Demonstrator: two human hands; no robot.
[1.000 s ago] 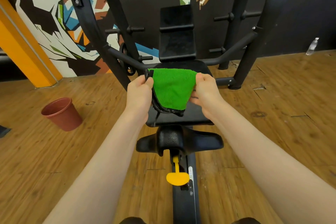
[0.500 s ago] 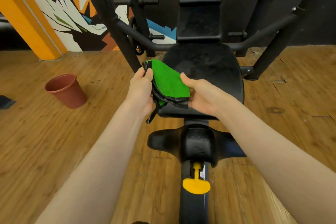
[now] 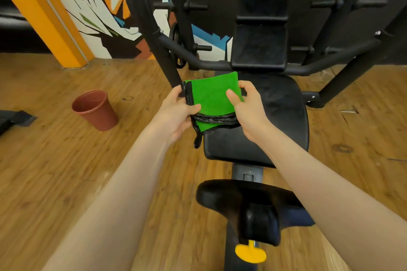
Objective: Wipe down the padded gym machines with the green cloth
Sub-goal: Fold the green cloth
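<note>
A green cloth [image 3: 210, 97] with black trim is folded into a flat square and held in the air above the left front of the black padded seat [image 3: 275, 121]. My left hand [image 3: 176, 110] grips its left edge, thumb on top. My right hand [image 3: 246, 105] pinches its right side, thumb on the green face and fingers behind. A black padded backrest [image 3: 261, 28] in two sections rises behind the seat. A black knee pad [image 3: 248, 207] sits on the machine's stem below the seat, close to me.
The machine's black steel frame [image 3: 154, 35] flanks the seat with weight pegs on both sides. A terracotta pot [image 3: 94, 110] stands on the wooden floor to the left. A yellow adjustment knob [image 3: 250, 254] sticks out under the knee pad. An orange pillar [image 3: 50, 17] stands far left.
The cloth has gone from spread between both hands to folded over into a compact square. My right hand has shifted from under it to pinching its right side. The view moved closer to the seat.
</note>
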